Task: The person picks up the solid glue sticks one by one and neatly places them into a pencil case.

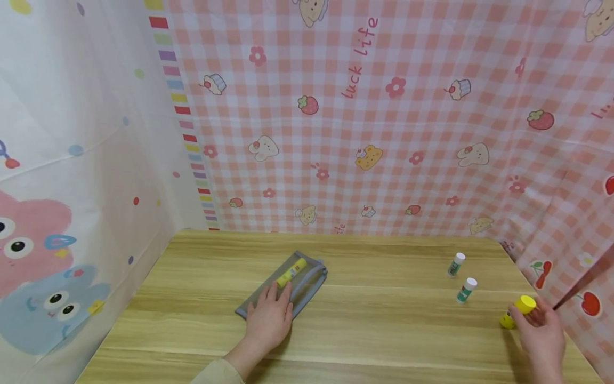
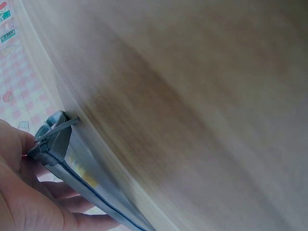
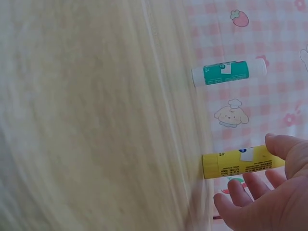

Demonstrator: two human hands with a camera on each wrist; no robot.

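On the left half of the table a grey mesh zip pouch (image 1: 307, 288) lies flat, a yellow glue stick (image 1: 291, 272) showing through its mesh. My left hand (image 1: 269, 320) rests on the pouch, its fingertips at the lower end of that stick. In the left wrist view the pouch's zip edge (image 2: 72, 168) faces the camera beside straight fingers (image 2: 72, 202). At the right side, my right hand (image 1: 542, 330) holds another yellow glue stick (image 3: 236, 161) between thumb and fingers near its cap. Its base is at the tabletop, and the stick leans slightly in the head view.
Two white glue sticks with green labels stand upright at the back right, one farther back (image 1: 456, 264) and one nearer (image 1: 466, 290). A pink checked cloth (image 1: 336, 133) hangs behind the wooden table (image 1: 374, 330), and a white patterned cloth (image 1: 110, 186) hangs at the left.
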